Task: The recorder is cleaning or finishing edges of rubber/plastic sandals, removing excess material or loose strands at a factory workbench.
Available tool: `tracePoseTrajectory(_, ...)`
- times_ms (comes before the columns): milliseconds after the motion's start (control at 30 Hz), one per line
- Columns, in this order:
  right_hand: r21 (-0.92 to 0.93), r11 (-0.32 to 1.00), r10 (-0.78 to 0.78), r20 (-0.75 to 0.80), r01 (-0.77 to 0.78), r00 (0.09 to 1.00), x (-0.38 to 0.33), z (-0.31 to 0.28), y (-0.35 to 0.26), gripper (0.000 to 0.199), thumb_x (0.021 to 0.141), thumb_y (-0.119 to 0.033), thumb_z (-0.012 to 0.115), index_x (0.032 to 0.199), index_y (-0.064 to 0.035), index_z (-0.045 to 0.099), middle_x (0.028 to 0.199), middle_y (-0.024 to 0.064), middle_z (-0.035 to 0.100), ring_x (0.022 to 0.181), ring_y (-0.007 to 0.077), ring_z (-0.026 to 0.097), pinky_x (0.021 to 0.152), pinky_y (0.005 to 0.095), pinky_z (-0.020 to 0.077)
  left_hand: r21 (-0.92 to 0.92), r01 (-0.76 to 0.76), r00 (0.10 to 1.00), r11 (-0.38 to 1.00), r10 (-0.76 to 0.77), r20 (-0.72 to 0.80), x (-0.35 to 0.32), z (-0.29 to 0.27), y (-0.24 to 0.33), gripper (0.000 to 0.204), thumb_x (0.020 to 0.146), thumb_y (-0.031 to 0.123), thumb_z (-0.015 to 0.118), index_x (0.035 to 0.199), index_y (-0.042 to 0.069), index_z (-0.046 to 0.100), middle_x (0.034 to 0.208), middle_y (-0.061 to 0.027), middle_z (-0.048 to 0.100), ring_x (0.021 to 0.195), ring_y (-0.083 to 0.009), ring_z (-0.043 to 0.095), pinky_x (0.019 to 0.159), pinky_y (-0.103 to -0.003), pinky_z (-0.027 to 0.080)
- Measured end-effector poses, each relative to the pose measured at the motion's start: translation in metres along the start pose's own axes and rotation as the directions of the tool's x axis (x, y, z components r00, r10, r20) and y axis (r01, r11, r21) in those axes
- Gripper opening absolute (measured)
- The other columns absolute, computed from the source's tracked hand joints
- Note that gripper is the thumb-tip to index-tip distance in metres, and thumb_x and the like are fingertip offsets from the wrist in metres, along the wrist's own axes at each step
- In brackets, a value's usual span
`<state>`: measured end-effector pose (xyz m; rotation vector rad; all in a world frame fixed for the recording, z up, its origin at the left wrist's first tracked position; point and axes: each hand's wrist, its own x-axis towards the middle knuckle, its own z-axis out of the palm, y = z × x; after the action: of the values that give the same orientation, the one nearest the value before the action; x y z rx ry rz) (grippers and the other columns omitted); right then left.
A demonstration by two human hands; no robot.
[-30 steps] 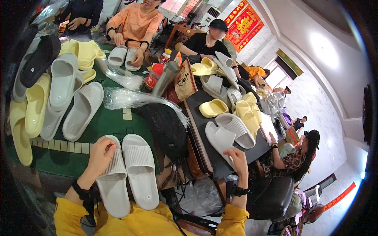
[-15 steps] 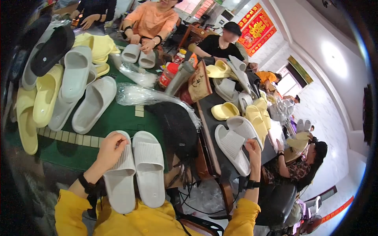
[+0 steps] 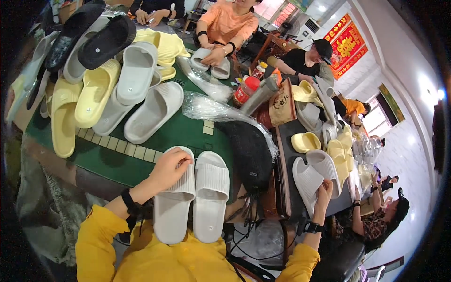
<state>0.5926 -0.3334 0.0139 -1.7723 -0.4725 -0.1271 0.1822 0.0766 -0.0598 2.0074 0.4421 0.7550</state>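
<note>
A pair of light grey slippers rests in front of me across the green table's near edge, heels toward my lap: the left slipper and the right slipper. My left hand is over the toe end and ribbed strap of the left one. Its fingers are curled together in a pinch, and whatever is in them is too small to make out. On the dark side table, my right hand is closed at the side of a grey ribbed slipper. Another grey slipper lies against that one.
Grey, yellow and black slippers, including a yellow slipper, are heaped on the green table at left. Clear plastic bags, a black cap and a red-lidded jar stand beyond. Co-workers sit around; one handles grey slippers.
The view has swung left, so everything sits farther right in it. My right hand has come down along the side of the grey slipper. My left hand stays pinched over the left slipper.
</note>
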Motion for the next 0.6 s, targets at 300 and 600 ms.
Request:
tracePoseTrajectory(300,-0.074,0.995,-0.057,0.06,0.061,0.997,-0.001,0.003,-0.005,0.028,0.091,0.001,0.055,0.119,-0.0024,0.054,0.104,0.0037,0.059,0.094,0.0121,0.055,0.082,0.0245,0.045,0.097,-0.097,0.993,0.991,0.103,-0.058,-0.053,-0.012,0.031,0.04,0.087,0.006,0.063,0.127,0.005,0.059,0.125,-0.0168,0.054,0.118,-0.0355,0.051,0.102,-0.039,0.042)
tracePoseTrajectory(600,-0.181,0.976,-0.091,0.171,0.122,0.981,0.0,0.01,-0.006,0.036,0.089,0.003,0.053,0.125,-0.0012,0.054,0.113,0.0082,0.061,0.104,0.0176,0.056,0.092,0.0279,0.0438,0.435,-0.295,0.955,0.851,0.269,0.121,-0.097,-0.005,0.074,0.044,0.077,0.01,0.072,0.12,0.009,0.064,0.113,-0.0138,0.055,0.103,-0.0333,0.055,0.089,-0.044,0.047)
